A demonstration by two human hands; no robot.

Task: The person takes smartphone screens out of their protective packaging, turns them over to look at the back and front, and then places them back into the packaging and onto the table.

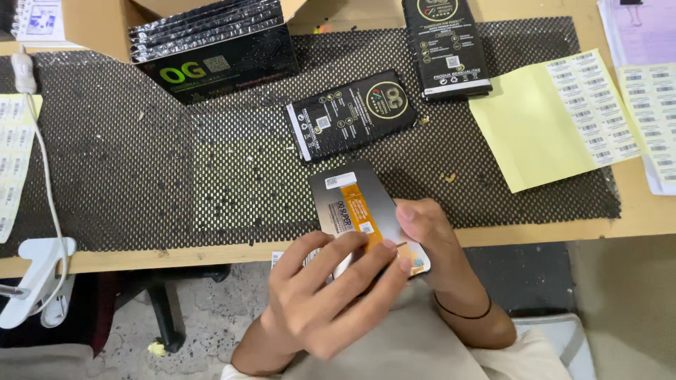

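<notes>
Black mesh mat (141, 176), flat black packets (350, 114) (one boxful (218, 53)), yellow label sheet (556, 116).

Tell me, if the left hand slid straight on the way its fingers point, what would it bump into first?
The left hand points up and to the right, its fingers lying on the grey screen panel. Straight on, it would probably meet the right hand's thumb, which grips the panel's edge; depth is hard to judge.

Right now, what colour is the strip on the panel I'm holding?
Orange strip on the grey panel, head view.

Wooden table (637, 214) – black mesh mat (141, 162), yellow sheet (524, 130), label sheets (651, 98).
</notes>
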